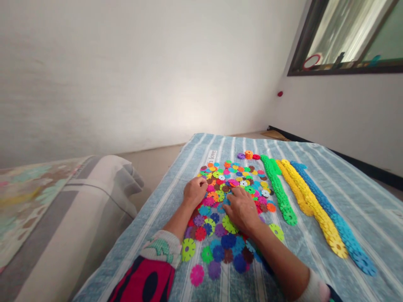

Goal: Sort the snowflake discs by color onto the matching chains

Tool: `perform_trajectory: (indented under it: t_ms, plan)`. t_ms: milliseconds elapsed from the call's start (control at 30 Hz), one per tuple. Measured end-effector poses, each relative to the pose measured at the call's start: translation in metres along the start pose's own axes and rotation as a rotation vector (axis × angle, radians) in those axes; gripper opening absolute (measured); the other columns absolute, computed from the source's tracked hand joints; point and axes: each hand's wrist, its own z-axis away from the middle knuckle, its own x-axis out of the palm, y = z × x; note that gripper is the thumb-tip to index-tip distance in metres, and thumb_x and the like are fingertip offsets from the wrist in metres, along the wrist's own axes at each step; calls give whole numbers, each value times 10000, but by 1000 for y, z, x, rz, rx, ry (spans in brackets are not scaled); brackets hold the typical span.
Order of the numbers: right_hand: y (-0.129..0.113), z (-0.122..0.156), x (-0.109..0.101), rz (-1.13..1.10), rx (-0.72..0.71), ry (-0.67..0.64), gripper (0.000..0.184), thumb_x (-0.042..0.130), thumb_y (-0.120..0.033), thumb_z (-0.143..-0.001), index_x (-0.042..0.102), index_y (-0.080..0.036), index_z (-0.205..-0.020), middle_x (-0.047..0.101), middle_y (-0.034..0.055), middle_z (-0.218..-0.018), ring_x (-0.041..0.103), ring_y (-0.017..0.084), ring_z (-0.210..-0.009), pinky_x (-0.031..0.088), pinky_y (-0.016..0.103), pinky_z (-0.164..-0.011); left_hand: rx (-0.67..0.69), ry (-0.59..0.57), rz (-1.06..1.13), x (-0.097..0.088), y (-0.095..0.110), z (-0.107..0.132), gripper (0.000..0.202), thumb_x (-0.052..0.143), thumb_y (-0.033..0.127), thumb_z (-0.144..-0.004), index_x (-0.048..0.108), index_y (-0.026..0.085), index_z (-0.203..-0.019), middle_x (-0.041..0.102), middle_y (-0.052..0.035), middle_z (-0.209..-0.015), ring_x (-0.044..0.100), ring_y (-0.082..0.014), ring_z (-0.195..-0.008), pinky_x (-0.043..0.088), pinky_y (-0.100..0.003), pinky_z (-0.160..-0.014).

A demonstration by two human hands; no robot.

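Many colourful plastic snowflake discs point(200, 233), flat and notched round the rim, lie in a loose pile on a striped blue cloth. At the pile's left edge, my left hand point(194, 191) is closed with its fingers curled; whatever it may hold is hidden. My right hand point(243, 207) rests over the middle of the pile, thumb apart from the fingers. Its fingertips touch discs beside a pink disc point(233, 183). Right of the pile run overlapping rows of sorted discs: a green row point(277, 186), a yellow row point(310, 201) and a blue row point(333, 216).
Beyond the pile stand an orange disc stack point(248, 154), a purple disc stack point(241, 156) and a red disc stack point(256, 157). The striped cloth point(147, 235) covers the surface. A grey-and-white draped cover point(91, 201) is at left. Walls and a window point(349, 37) lie beyond.
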Motion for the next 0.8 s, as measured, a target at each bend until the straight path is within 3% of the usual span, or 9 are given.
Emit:
perform_trajectory:
  t_ms: [533,800]
  plan:
    - [4,0,2,-107,37,36,95,662,-279,-809,659,-189,-840,611,100,-1097,509,274,-1098,391,408,-934,9,-9,-15,-2,1,-2,237,464,247,-783,697,204,-782,722,-32,-876,638,-179,-839,443,-261,-754]
    - [8,-3,11,-191,41,155,91,685,-249,-760,639,-187,-810,621,90,-1037,530,253,-1036,408,386,-893,-4,-34,-46,-7,2,-7,251,452,289,-779,689,209,-792,721,-27,-867,641,-192,-837,436,-268,-732]
